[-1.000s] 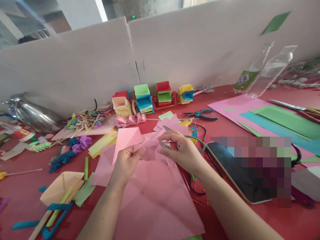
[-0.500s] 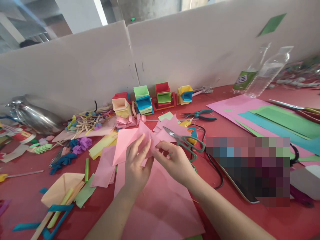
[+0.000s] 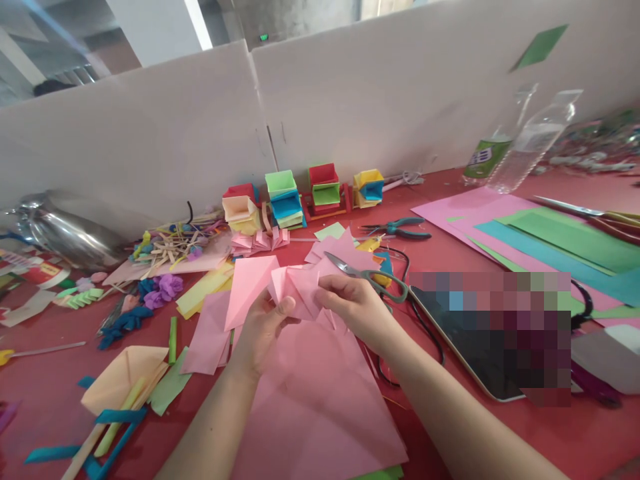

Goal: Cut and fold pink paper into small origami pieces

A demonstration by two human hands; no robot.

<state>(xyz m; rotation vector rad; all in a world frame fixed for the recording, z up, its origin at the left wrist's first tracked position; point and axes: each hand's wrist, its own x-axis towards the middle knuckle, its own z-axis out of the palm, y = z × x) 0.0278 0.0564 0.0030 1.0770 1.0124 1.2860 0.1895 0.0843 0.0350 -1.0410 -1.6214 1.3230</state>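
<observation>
Folded pink paper point(image 3: 300, 288): turned since half a second ago, pleats now showing; held above a large pink sheet point(image 3: 320, 400).
Left hand point(image 3: 265, 327): lowered since then, pinching the left side under the thumb.
Right hand point(image 3: 353, 300): pinching the right edge, thumb against fingers.
Scissors point(image 3: 361, 273): lying just beyond the right hand.
Red desk point(image 3: 465, 257): carrying pliers point(image 3: 400, 229) farther back.

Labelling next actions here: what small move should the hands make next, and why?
Probably press the creases of the folded pink paper flatter: the left hand grips its lower left, the right hand pinches its right side, and its panels stand at angles. The scissors lie unheld, so folding looks likelier than cutting.
</observation>
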